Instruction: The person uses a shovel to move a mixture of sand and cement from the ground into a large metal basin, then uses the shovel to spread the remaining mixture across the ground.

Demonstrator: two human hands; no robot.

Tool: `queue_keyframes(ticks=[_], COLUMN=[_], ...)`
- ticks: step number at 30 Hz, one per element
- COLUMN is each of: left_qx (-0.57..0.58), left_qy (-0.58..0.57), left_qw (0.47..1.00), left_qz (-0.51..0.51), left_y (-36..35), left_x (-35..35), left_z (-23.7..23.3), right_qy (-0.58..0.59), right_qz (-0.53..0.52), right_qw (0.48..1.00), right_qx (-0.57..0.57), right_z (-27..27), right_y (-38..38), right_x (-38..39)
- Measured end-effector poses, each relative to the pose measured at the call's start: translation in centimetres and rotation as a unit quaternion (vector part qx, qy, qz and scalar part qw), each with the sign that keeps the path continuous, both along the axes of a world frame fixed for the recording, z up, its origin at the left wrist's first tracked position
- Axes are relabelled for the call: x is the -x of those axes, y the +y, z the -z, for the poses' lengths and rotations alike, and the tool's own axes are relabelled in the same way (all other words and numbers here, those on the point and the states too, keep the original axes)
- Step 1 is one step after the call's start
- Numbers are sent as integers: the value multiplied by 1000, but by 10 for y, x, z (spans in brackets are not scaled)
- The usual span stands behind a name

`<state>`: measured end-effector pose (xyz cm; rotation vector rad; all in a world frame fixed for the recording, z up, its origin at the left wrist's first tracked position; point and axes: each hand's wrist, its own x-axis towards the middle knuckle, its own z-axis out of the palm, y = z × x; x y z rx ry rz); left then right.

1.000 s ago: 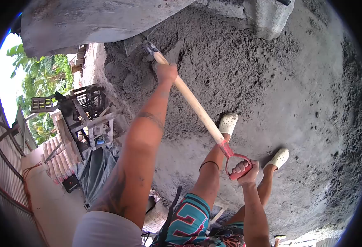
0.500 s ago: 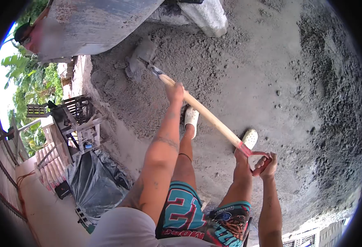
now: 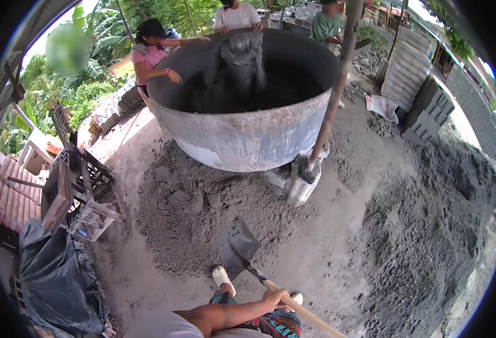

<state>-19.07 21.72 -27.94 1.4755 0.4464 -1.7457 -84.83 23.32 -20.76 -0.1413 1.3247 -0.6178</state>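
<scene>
A shovel with a wooden shaft point(image 3: 307, 315) reaches from the bottom edge to its metal blade point(image 3: 239, 242), which is tilted just above the ground beside a grey heap point(image 3: 188, 205). My left hand point(image 3: 275, 299) is closed around the shaft, below the blade. The shovel's handle end lies out of view, and so does my right hand. Ahead stands a large round metal drum point(image 3: 248, 138), with a mortar-coated post point(image 3: 241, 53) inside it.
A person in pink point(image 3: 149, 56) touches the drum's left rim; a person in white point(image 3: 236, 17) is behind it. Another person in green point(image 3: 324, 28) stands at back right. A slanted pole point(image 3: 338, 84) crosses the drum's right side. Dark gravel point(image 3: 428, 225) lies right, a tarp point(image 3: 59, 279) left.
The view has swung up to the drum and the people. The blade has come away from the heap, closer to my feet. My right hand has left the view.
</scene>
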Motion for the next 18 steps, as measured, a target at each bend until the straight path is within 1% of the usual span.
queue_keyframes(ticks=[1, 2, 3, 4, 5, 6, 7, 8, 9, 10, 11, 12, 13, 14, 15, 16, 17, 18], left_qx=[5, 7, 6, 5, 4, 32, 57, 86, 115, 123, 136, 146, 124, 98, 22, -60, -26, 6], left_qy=[-3, -23, -42, -63, -86, -85, -83, -99, -117, -122, -139, -155, -231, -302, -423, -529, -614, -680], left_qw=[1000, 999, 996, 993, 988, 976, 960, 946, 929, 926, 940, 950, 954, 946, 906, 837, 757, 662], left_qz=[-23, -49, -73, -102, -130, -196, -262, -296, -330, -334, -282, -229, -148, -67, 32, 127, 222, 316], left_y=[5, 9, 15, 19, 26, 34, 45, 58, 68, 80, 95, 116, 141, 164, 187, 213, 254, 294], left_x=[-37, -76, -116, -161, -206, -251, -291, -327, -362, -393, -421, -441, -454, -462, -463, -464, -471, -465], left_z=[-6, -5, -4, -12, -9, -6, 6, 1, -5, -24, -47, -69, -81, -90, -97, -99, -78, -56], right_qy=[126, 239, 226, 272, 312, 150, 205, 180, 201, 211, 217, 194, 205, 204, 204, 270, 247, 248], right_qz=[111, 90, 15, -74, -157, -11, -160, -161, -221, -277, -314, -334, -357, -377, -406, -452, -502, -560], right_qw=[985, 965, 957, 920, 866, 963, 850, 860, 827, 806, 768, 696, 723, 718, 673, 582, 582, 550], right_qx=[-38, 59, 180, 272, 358, 225, 459, 450, 476, 479, 515, 605, 555, 548, 583, 619, 590, 568], right_z=[-56, -47, -7, 1, -4, -14, -90, -114, -143, -176, -195, -197, -229, -253, -249, -270, -281, -285], right_y=[-20, -30, -28, -36, -45, -64, -71, -78, -87, -94, -102, -114, -111, -106, -107, -96, -81, -66], right_x=[-118, -160, -172, -211, -267, -321, -424, -476, -523, -567, -604, -635, -680, -722, -758, -799, -839, -877])
